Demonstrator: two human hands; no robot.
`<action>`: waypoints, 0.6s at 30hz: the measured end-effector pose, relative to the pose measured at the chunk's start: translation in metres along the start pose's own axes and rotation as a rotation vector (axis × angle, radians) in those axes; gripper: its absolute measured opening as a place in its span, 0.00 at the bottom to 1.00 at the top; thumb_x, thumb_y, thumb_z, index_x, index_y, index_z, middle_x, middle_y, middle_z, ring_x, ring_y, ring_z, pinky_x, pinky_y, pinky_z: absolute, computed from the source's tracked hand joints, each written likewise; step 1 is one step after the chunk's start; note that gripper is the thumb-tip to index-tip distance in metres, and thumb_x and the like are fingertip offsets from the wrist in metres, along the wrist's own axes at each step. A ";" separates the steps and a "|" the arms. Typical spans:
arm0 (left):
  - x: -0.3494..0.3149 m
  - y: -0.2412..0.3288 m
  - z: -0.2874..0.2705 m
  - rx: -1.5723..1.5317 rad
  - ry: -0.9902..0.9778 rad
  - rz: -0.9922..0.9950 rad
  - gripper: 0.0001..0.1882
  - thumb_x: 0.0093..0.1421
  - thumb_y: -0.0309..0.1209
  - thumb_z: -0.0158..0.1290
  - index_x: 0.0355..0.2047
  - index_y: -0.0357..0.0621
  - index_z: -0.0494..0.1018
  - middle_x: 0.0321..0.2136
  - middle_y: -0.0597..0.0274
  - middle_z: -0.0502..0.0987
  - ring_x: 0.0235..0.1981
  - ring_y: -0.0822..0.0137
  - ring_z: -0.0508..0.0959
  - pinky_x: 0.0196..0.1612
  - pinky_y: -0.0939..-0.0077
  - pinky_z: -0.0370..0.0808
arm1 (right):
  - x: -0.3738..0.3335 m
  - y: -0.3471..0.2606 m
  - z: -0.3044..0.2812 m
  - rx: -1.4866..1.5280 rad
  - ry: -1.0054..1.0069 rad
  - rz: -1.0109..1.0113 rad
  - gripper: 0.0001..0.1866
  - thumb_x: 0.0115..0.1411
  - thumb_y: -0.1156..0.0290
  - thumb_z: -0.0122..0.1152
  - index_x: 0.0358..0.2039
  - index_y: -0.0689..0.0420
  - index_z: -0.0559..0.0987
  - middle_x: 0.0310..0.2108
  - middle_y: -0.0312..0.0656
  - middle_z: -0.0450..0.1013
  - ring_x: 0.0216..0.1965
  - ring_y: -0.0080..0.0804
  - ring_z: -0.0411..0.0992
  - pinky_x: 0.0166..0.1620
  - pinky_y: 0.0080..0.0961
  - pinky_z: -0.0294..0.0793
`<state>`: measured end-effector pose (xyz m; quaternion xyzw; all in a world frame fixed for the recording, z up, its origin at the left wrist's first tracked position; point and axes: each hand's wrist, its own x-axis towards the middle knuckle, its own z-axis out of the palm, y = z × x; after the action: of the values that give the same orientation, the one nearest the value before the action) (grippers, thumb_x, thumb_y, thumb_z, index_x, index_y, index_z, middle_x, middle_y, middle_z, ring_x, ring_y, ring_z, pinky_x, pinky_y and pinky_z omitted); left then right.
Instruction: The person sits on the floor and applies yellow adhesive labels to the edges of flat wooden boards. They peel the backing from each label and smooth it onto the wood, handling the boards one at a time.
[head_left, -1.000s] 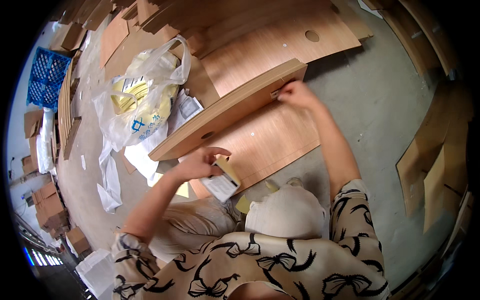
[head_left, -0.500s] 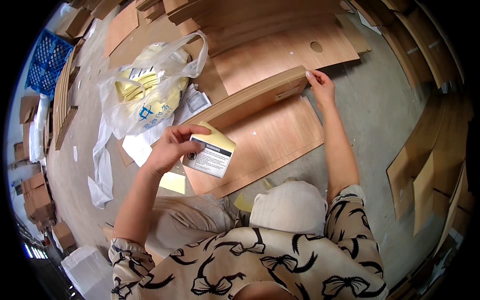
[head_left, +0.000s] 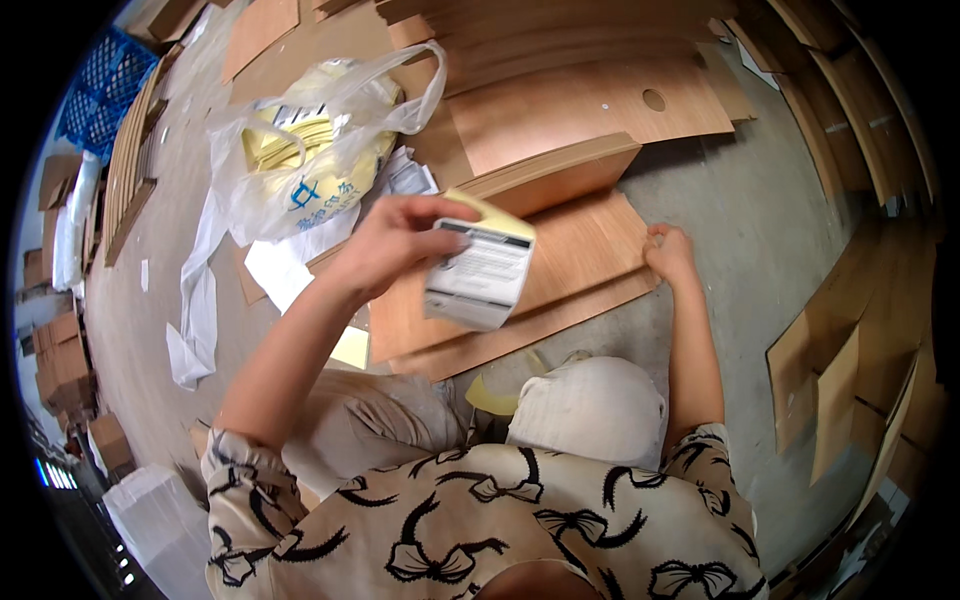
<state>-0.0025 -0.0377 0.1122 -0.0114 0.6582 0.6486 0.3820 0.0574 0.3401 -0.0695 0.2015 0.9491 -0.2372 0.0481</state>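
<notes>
Fingers of the left hand (head_left: 395,240) pinch a label sheet (head_left: 480,272) by its upper left corner, holding it above the wooden panel (head_left: 560,265) on the floor (head_left: 740,230). Thin and floppy, it likely curls unless held by an edge. The right hand (head_left: 668,255) presses closed on the panel's right corner; that board looks stiff, light, best gripped at its edges. A plastic bag (head_left: 300,160) lies beyond.

board stack (head_left: 560,270) on floor (head_left: 740,230), before the knees | plastic bag (head_left: 310,170) left of board stack, on floor | paper sheets (head_left: 290,270) beneath bag, at stack's left edge | label pad (head_left: 480,270) above board stack, in left hand (head_left: 395,240) | right hand (head_left: 670,255) on stack's right corner | leaning boards (head_left: 840,390) right of stack | crate (head_left: 100,85) far left, behind bag
</notes>
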 end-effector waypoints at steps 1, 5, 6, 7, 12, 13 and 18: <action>0.009 -0.006 0.004 -0.001 0.022 0.009 0.18 0.48 0.17 0.54 0.43 0.33 0.74 0.34 0.57 0.78 0.32 0.72 0.77 0.40 0.80 0.74 | -0.012 -0.001 0.001 -0.081 0.099 -0.126 0.11 0.51 0.69 0.59 0.34 0.60 0.78 0.36 0.41 0.76 0.36 0.34 0.74 0.41 0.25 0.71; 0.036 -0.021 0.032 -0.057 0.009 0.070 0.24 0.48 0.12 0.52 0.48 0.34 0.70 0.40 0.57 0.76 0.40 0.70 0.76 0.46 0.78 0.73 | -0.036 -0.061 -0.023 0.906 -0.385 0.082 0.16 0.56 0.64 0.58 0.41 0.61 0.76 0.38 0.40 0.76 0.39 0.31 0.73 0.45 0.25 0.69; 0.040 -0.022 0.038 -0.082 0.008 0.080 0.25 0.48 0.12 0.51 0.49 0.36 0.70 0.40 0.59 0.76 0.40 0.71 0.76 0.46 0.78 0.73 | -0.046 -0.081 -0.029 1.076 -0.433 0.027 0.18 0.57 0.65 0.59 0.44 0.61 0.74 0.39 0.39 0.75 0.39 0.30 0.72 0.45 0.24 0.69; 0.041 -0.024 0.043 -0.109 0.016 0.089 0.26 0.48 0.12 0.51 0.50 0.37 0.69 0.41 0.60 0.76 0.40 0.72 0.76 0.46 0.79 0.73 | -0.057 -0.103 -0.033 1.246 -0.489 -0.034 0.19 0.57 0.65 0.59 0.47 0.62 0.72 0.39 0.38 0.74 0.38 0.28 0.72 0.46 0.24 0.68; 0.047 -0.029 0.062 -0.128 -0.030 0.064 0.25 0.50 0.12 0.49 0.51 0.38 0.69 0.42 0.62 0.76 0.39 0.75 0.75 0.45 0.81 0.72 | -0.068 -0.127 -0.035 1.088 -0.264 -0.232 0.25 0.52 0.75 0.63 0.52 0.58 0.68 0.41 0.39 0.72 0.43 0.30 0.69 0.46 0.27 0.67; 0.047 -0.029 0.064 -0.118 -0.036 0.037 0.25 0.51 0.12 0.48 0.51 0.38 0.69 0.42 0.62 0.76 0.40 0.75 0.75 0.45 0.81 0.72 | -0.070 -0.136 -0.038 0.900 -0.049 -0.330 0.24 0.50 0.77 0.63 0.49 0.57 0.71 0.40 0.39 0.72 0.44 0.32 0.68 0.46 0.28 0.67; 0.053 -0.041 0.065 -0.107 -0.106 0.017 0.22 0.52 0.18 0.48 0.50 0.36 0.70 0.42 0.63 0.75 0.43 0.76 0.70 0.49 0.83 0.64 | -0.063 -0.151 -0.045 0.453 0.204 -0.827 0.09 0.43 0.80 0.65 0.28 0.57 0.80 0.36 0.37 0.71 0.41 0.38 0.65 0.43 0.30 0.67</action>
<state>0.0127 0.0378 0.0582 0.0081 0.6014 0.6859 0.4097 0.0539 0.2171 0.0468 -0.1652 0.8740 -0.4161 -0.1889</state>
